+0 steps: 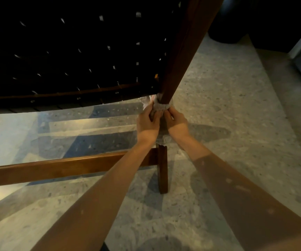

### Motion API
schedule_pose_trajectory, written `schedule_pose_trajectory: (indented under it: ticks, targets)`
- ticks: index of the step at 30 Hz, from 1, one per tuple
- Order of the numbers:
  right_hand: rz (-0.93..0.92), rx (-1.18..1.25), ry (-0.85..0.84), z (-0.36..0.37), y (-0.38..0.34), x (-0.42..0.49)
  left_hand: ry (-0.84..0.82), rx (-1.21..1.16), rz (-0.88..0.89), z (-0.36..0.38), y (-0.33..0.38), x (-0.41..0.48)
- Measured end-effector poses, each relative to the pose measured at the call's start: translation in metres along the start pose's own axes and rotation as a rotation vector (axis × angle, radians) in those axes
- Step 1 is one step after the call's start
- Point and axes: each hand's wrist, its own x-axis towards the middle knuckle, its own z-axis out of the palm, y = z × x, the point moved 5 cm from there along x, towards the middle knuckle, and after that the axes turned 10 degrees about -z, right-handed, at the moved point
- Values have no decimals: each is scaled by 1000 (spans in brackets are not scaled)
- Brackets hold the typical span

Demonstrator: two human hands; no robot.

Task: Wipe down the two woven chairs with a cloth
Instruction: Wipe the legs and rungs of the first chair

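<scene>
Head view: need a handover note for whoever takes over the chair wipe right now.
Left hand: grips the cloth on the left side of the post.
Right hand: grips the cloth on the other side.
Cloth: wrapped round the wooden post, just below the dark weave.
Done: cannot tell which parts are wiped.
Left: probably the rest of the post, the lower rail and the weave. Only one chair is in view.

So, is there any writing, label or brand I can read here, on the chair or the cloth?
None: no word, label, number or sign shows on the woven chair, its wooden leg, the cloth gripped by the left hand and right hand, or the floor.
</scene>
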Motion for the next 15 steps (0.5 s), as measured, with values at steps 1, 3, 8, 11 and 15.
schedule_pose_trajectory:
  ticks: [1, 3, 8, 11, 15]
  targets:
    - [7, -11, 11, 0, 2, 1, 9, -15, -10, 1, 0, -2]
    - [23, -16, 24, 1, 3, 1, 21, -69, -59, 4, -2, -6]
    - [23, 5, 24, 0, 3, -9, -3, -113, -127, 6, -12, -10]
    - [124, -66, -51, 4, 20, -29, -49, -82, -175, 6, -35, -28]
    - [238, -162, -173, 7, 53, -72, -142, 29, -255, 13, -66, -62]
